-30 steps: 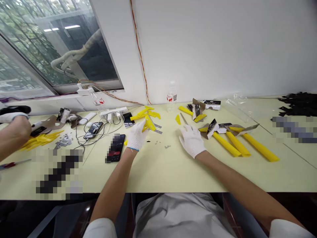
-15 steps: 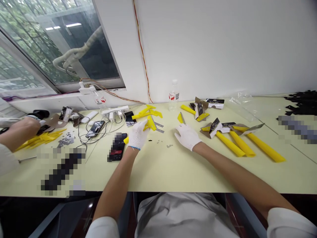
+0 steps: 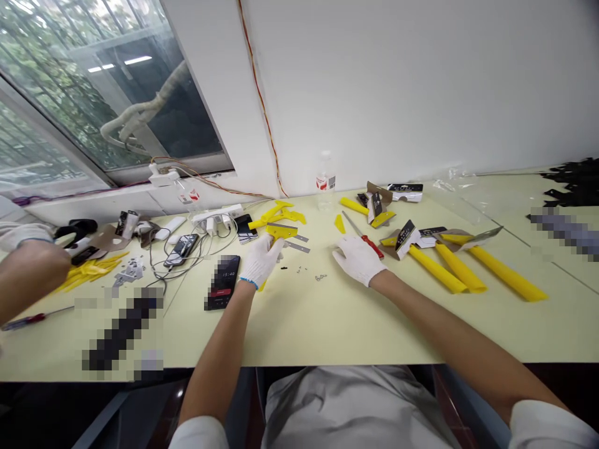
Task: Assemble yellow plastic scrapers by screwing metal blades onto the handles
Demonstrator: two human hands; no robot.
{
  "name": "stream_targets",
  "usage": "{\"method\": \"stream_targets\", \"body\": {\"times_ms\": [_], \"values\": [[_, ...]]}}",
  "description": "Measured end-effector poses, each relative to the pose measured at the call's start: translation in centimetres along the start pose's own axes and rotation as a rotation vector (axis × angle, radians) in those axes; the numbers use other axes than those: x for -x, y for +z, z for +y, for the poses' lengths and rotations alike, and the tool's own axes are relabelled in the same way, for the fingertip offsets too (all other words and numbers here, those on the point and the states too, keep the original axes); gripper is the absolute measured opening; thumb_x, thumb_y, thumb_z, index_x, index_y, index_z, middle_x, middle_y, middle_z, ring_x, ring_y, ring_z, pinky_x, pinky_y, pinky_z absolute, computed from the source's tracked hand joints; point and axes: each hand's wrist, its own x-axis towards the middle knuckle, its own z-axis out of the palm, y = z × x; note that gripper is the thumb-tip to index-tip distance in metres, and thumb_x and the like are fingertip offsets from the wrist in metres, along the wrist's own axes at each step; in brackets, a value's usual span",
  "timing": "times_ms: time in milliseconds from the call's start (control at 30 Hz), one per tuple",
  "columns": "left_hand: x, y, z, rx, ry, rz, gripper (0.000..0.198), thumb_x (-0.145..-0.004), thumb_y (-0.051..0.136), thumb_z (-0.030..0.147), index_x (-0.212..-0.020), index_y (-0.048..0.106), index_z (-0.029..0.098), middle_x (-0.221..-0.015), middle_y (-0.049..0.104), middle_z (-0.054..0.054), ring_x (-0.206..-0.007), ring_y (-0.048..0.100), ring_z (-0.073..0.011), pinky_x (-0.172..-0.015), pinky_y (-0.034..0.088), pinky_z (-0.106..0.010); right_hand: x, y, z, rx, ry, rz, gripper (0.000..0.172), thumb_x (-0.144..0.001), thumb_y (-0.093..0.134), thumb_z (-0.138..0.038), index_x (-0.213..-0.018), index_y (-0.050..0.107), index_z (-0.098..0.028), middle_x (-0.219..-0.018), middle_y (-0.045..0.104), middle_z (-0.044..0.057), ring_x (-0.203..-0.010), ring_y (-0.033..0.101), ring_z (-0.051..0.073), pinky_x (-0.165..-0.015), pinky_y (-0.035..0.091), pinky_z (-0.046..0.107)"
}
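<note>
My left hand (image 3: 262,257), in a white glove, grips a yellow scraper (image 3: 281,231) with a blade along its head; the handle runs under the palm. Two grey metal blades (image 3: 299,247) lie just right of it. My right hand (image 3: 359,259), also gloved, rests palm down on the table with its fingers apart and holds nothing. Beyond its fingers are a small yellow piece (image 3: 339,223) and a screwdriver with a red handle (image 3: 373,246). Small screws (image 3: 321,277) lie between my hands.
A phone (image 3: 223,280) lies left of my left hand. Several yellow scrapers (image 3: 508,273) with card sleeves lie at right. A bottle (image 3: 326,181) stands near the wall. At far left, another person's gloved hand (image 3: 25,236) is over the table (image 3: 327,337).
The scraper in my left hand has turned, its head now more level. My right hand has shifted slightly, and the red screwdriver now shows beside it. The other person's arm has moved left.
</note>
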Motion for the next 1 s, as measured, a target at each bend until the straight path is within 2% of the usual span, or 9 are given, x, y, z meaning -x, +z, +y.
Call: {"method": "stream_targets", "body": {"times_ms": [100,233,300,433,567,667,800,900,1000], "values": [[0.2,0.4,0.1,-0.038,0.034,-0.003,0.035,-0.104,0.057,0.045,-0.116,0.074,0.016,-0.087,0.073,-0.007,-0.074,0.07,-0.0205,-0.073,0.057,-0.032,0.2,0.6,-0.3,-0.128,-0.045,-0.01,0.032,-0.112,0.053,-0.024,-0.13,0.078,-0.012,-0.132,0.078,0.016,-0.122,0.071,0.03,-0.107,0.049,0.037],[0.3,1.0,0.0,-0.342,0.348,0.122,0.043,-0.103,0.061,0.032,-0.144,0.07,0.02,-0.104,0.07,-0.008,-0.094,0.07,-0.0229,-0.09,0.056,-0.033,0.2,1.0,-0.2,-0.292,-0.066,-0.024,0.031,-0.11,0.057,-0.024,-0.129,0.08,-0.015,-0.128,0.081,0.013,-0.116,0.074,0.026,-0.103,0.052,0.035],[0.3,1.2,-0.1,-0.371,0.401,0.145,0.044,-0.106,0.057,0.031,-0.147,0.067,0.019,-0.108,0.07,-0.01,-0.1,0.07,-0.0243,-0.094,0.056,-0.034,0.3,0.8,-0.1,-0.319,-0.079,-0.047,0.029,-0.109,0.058,-0.024,-0.123,0.082,-0.015,-0.124,0.082,0.013,-0.112,0.075,0.026,-0.101,0.052,0.034],[0.3,1.2,0.2,-0.324,0.237,0.168,0.027,-0.112,0.05,0.036,-0.118,0.07,0.019,-0.102,0.075,-0.009,-0.101,0.073,-0.026,-0.094,0.055,-0.036,0.6,0.3,-0.4,-0.345,-0.141,-0.124,0.025,-0.107,0.059,-0.022,-0.113,0.083,-0.018,-0.116,0.083,0.01,-0.103,0.075,0.024,-0.095,0.052,0.031],[0.5,1.1,0.7,-0.355,0.079,0.106,0.018,-0.11,0.056,0.039,-0.099,0.056,0.024,-0.084,0.073,-0.004,-0.085,0.073,-0.0255,-0.082,0.052,-0.035,0.1,-0.1,-1.9,-0.327,-0.193,-0.173,0.023,-0.105,0.061,-0.022,-0.111,0.083,-0.018,-0.114,0.082,0.009,-0.105,0.074,0.024,-0.094,0.05,0.03],[0.7,1.2,1.1,-0.332,0.046,0.092,0.021,-0.11,0.056,0.041,-0.097,0.049,0.025,-0.081,0.073,-0.002,-0.077,0.072,-0.0236,-0.074,0.048,-0.033,-0.9,-0.5,-3.4,-0.283,-0.206,-0.205,0.022,-0.103,0.066,-0.024,-0.115,0.082,-0.017,-0.121,0.081,0.011,-0.108,0.074,0.025,-0.092,0.05,0.03],[0.7,1.3,1.2,-0.284,0.033,0.094,0.018,-0.111,0.052,0.04,-0.101,0.051,0.025,-0.085,0.078,-0.002,-0.076,0.072,-0.0222,-0.076,0.048,-0.033,-2.0,-1.4,-5.3,-0.204,-0.236,-0.272,0.029,-0.104,0.065,-0.028,-0.124,0.081,-0.015,-0.129,0.079,0.015,-0.117,0.074,0.029,-0.095,0.052,0.033],[0.7,1.3,1.1,-0.277,0.039,0.11,0.017,-0.112,0.048,0.04,-0.104,0.051,0.025,-0.089,0.08,-0.002,-0.075,0.072,-0.0217,-0.078,0.048,-0.035,-2.2,-1.9,-6.9,-0.139,-0.275,-0.242,0.031,-0.106,0.062,-0.029,-0.125,0.083,-0.016,-0.133,0.079,0.017,-0.123,0.073,0.032,-0.099,0.053,0.035],[0.6,1.2,1.1,-0.281,0.051,0.121,0.017,-0.112,0.047,0.04,-0.106,0.052,0.025,-0.098,0.082,-0.004,-0.074,0.072,-0.0208,-0.08,0.049,-0.036,-2.0,-2.3,-8.6,-0.056,-0.225,-0.226,0.037,-0.108,0.059,-0.034,-0.122,0.086,-0.012,-0.128,0.079,0.022,-0.119,0.075,0.036,-0.095,0.057,0.04]]}}
